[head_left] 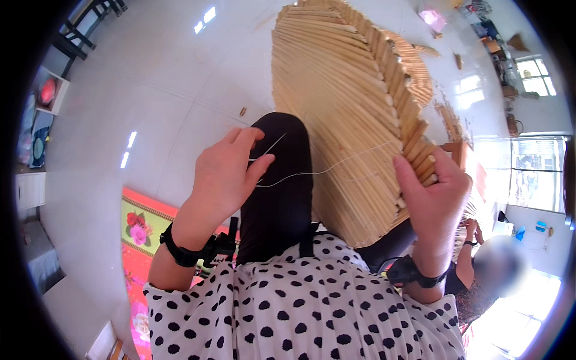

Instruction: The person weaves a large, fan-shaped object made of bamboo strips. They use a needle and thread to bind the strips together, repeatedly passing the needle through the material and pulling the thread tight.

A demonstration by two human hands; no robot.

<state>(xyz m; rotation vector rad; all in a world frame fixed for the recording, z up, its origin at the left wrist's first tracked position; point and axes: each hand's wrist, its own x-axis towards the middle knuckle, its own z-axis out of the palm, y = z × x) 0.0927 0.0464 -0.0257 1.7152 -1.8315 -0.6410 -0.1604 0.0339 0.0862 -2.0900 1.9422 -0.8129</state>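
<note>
A large curved panel of pale reed sticks [342, 108], laid side by side and fanned out, leans over my lap, with a layered rim of stick ends on its right. My right hand [437, 189] is closed on that rim, thumb on the near face. Above my dark-trousered knee, my left hand [225, 174] pinches a thin needle [276, 144], its tip pointing up and right. White thread [336, 165] runs in a loose curve from near the left hand across the panel to the sticks beside my right thumb. The fingertips of my left hand are partly hidden.
Another reed piece [414, 75] lies on the shiny tiled floor [162, 90] beyond the panel, amid scattered stick scraps [447, 117]. A floral red cloth [141, 252] is at my left. Another person [480, 276] sits at the right, hands near more reeds. A dark bench [81, 33] stands far left.
</note>
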